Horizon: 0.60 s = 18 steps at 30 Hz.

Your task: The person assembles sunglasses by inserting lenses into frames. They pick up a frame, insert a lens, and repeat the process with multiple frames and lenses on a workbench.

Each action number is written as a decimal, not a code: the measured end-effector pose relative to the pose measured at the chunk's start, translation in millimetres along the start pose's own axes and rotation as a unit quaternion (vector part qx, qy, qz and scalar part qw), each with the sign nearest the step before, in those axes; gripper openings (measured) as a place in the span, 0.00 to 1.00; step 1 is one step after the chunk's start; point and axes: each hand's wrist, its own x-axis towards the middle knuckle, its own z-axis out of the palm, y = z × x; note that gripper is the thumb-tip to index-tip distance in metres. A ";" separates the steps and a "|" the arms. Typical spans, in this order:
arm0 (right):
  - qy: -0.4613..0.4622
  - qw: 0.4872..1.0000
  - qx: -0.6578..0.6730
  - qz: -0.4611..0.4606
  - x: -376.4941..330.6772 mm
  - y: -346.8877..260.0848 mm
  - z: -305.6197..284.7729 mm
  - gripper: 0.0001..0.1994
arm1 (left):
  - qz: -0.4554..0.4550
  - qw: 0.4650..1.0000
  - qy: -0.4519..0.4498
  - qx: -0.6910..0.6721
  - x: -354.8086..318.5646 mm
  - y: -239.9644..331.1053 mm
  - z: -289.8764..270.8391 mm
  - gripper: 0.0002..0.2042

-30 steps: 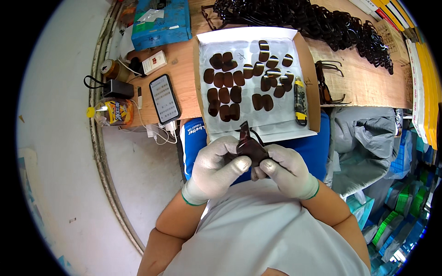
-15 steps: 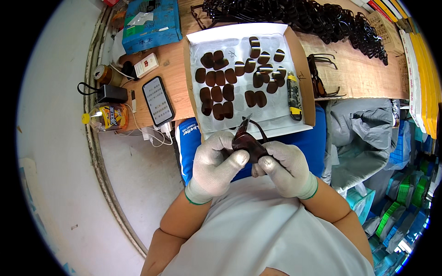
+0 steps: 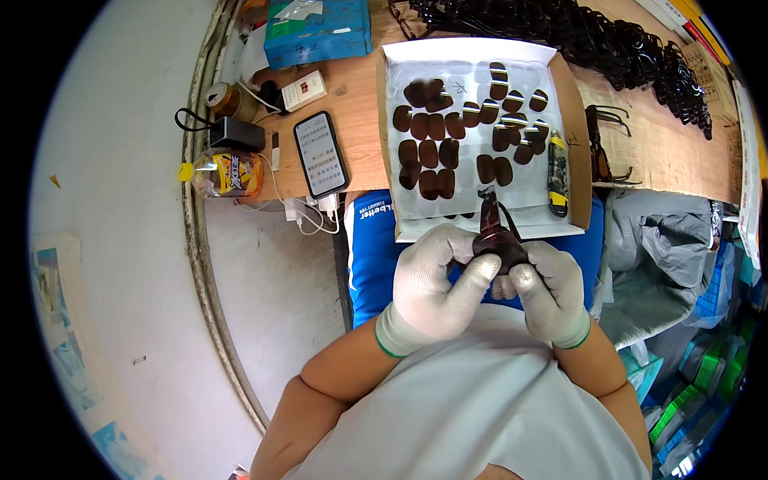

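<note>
While both gloved hands meet just below the near edge of the tray, the left hand (image 3: 436,284) and the right hand (image 3: 548,288) together grip a pair of dark sunglasses (image 3: 494,238), held above the person's lap. Left thumb and fingers close around the frame's left side; the right hand's fingers curl against its right side, thumb pressed on the dark lens. One temple arm of the sunglasses points up over the tray's front rim.

Shallow white tray (image 3: 472,52), lying on the wooden surface (image 3: 360,104), carries many loose dark lenses (image 3: 436,128) spread in rough rows. A yellow-and-black utility knife (image 3: 558,172) lies along the tray's right side. Another pair of dark glasses (image 3: 602,144) rests on the surface just right of the tray, and a long heap of dark frames (image 3: 616,40) runs along the far edge.

Left of the tray lie a smartphone (image 3: 320,154) with a lit screen, a black charger block (image 3: 237,132), a plastic bottle (image 3: 220,172) on its side with a yellow cap, a metal can (image 3: 220,98), and a blue box (image 3: 316,30).
</note>
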 end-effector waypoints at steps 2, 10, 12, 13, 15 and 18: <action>0.003 0.999 -0.031 -0.017 1.7 -1.6 -2.5 0.11 | 0.002 1.000 0.002 -0.003 -5.5 -0.4 2.4 0.04; -0.056 0.998 -0.028 -0.022 5.6 -6.3 -17.3 0.11 | -0.027 0.989 -0.108 -0.097 -0.1 18.8 -2.8 0.08; -0.044 0.999 -0.019 -0.001 3.8 -0.2 -15.1 0.10 | -0.002 0.994 -0.095 -0.055 2.6 14.1 -3.4 0.08; -0.048 0.999 -0.014 0.005 3.6 -0.2 -14.8 0.10 | 0.011 0.996 -0.086 -0.033 3.2 12.2 -3.0 0.08; -0.056 0.998 -0.006 0.018 3.8 -0.7 -13.6 0.10 | 0.017 0.998 -0.067 -0.002 4.9 14.2 -2.9 0.07; -0.085 0.996 0.014 0.004 3.2 -0.1 -11.6 0.11 | 0.035 0.995 -0.073 0.061 8.3 22.1 -12.0 0.05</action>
